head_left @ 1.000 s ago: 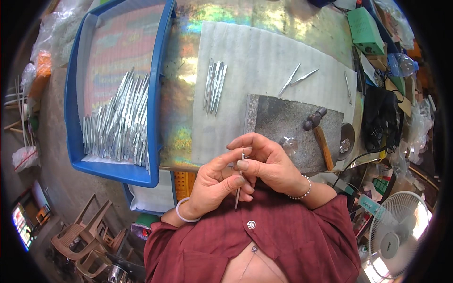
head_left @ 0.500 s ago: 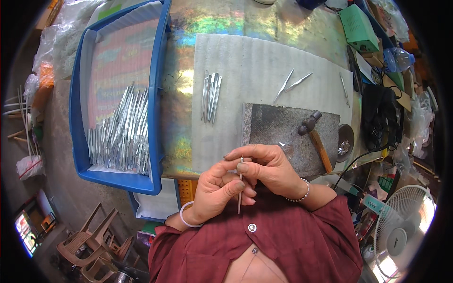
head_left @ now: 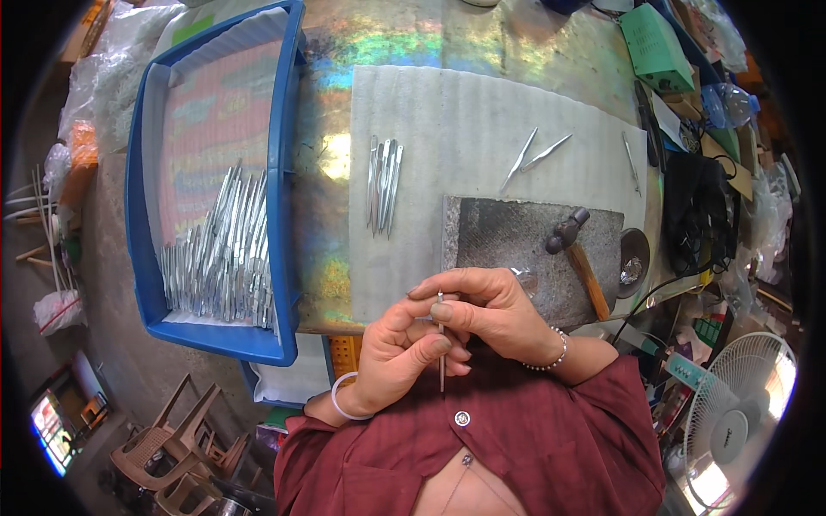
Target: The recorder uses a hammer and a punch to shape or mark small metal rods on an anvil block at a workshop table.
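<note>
Slim metal tool: here it is, the slim metal tool (head_left: 442, 376), up in front of the maroon shirt (head_left: 525, 439), clear of the desk (head_left: 329, 215) and just on the wearer's side of its near edge.
Long axis: running almost straight toward and away from the body, one end peeping out above the fingers, the other pointing back at the shirt.
Right hand: the right hand (head_left: 492, 311) has it pinched near the far end, thumb laid over the shaft, index finger arched beyond the tip.
Left hand: and the left hand (head_left: 391, 351) grips lower down, thumb against the shaft, closer to the body end.
Nearer hand: no contest, both hands are touching it; the right has the far end, the left the near.
Stone block: beyond the right hand lies the stone block (head_left: 508, 228), hammer (head_left: 588, 279) resting on top.
Tool row: off to the far left of the hands, a small tool row (head_left: 385, 185) on the pale sheet (head_left: 465, 103), pointing roughly the same way.
Hidden: the shaft's middle goes behind thumbs and fingers; several left fingertips are lost too.
Hard to make out: which end is worked, and that clear glinting piece beside the right hand.
</note>
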Demonstrator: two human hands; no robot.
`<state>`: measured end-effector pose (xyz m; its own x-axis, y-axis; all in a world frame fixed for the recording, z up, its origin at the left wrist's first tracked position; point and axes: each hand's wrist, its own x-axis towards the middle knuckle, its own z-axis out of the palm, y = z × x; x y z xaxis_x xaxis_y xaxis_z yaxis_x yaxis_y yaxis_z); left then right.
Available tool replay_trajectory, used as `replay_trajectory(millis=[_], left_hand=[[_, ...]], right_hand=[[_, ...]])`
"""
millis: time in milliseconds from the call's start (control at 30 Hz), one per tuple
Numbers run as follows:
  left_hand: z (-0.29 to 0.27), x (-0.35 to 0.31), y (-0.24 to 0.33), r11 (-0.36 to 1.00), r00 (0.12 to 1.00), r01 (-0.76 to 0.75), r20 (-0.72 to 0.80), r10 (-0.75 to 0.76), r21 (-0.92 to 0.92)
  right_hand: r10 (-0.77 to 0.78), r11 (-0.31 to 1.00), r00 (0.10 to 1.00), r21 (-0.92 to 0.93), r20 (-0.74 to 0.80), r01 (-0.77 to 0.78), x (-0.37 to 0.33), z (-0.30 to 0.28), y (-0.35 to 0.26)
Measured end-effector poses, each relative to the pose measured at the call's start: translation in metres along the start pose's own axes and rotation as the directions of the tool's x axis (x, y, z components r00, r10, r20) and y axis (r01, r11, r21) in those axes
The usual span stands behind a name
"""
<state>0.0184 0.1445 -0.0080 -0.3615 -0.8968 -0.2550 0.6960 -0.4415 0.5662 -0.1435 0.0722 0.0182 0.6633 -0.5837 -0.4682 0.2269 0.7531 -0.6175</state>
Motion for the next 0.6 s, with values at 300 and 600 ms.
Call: replay_trajectory(millis=[300, 600], left_hand=[[0.0015, 0.0028, -0.0002, 1.0, 1.0, 0.019, -0.008, -0.019, 0.023], [0.0066, 0.0045, 0.0017, 0.996, 0.995, 0.047, -0.091, -0.04, 0.071]], right_hand=[[-0.02, 1.0, 1.0, 0.004, -0.006, 0.02, 0.0, -0.0026, 0.001], [-0.014, 1.0, 1.0, 0.012, -0.017, 0.014, 0.0011, -0.0004, 0.0012]])
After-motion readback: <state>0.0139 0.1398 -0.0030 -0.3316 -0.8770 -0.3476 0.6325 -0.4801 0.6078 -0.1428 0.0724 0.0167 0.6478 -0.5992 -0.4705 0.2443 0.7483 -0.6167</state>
